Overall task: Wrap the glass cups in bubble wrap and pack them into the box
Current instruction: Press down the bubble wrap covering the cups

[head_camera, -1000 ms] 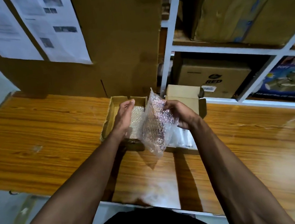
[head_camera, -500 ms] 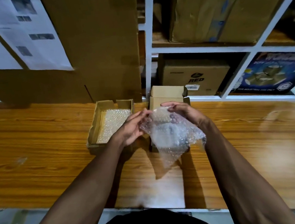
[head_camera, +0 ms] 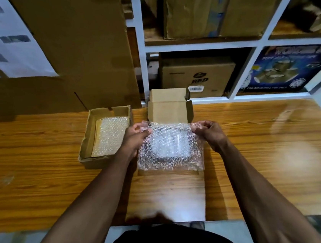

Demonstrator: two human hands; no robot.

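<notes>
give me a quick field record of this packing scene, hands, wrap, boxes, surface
left hand: pinches the top left corner of the bubble wrap sheet
right hand: pinches the top right corner of the same sheet
bubble wrap sheet: spread flat between both hands, above the open box
open box: small cardboard, lid flap standing up at the back
tray box: left of the open box, holds more bubble wrap
surface: wooden table
glass cups: none clearly visible
</notes>
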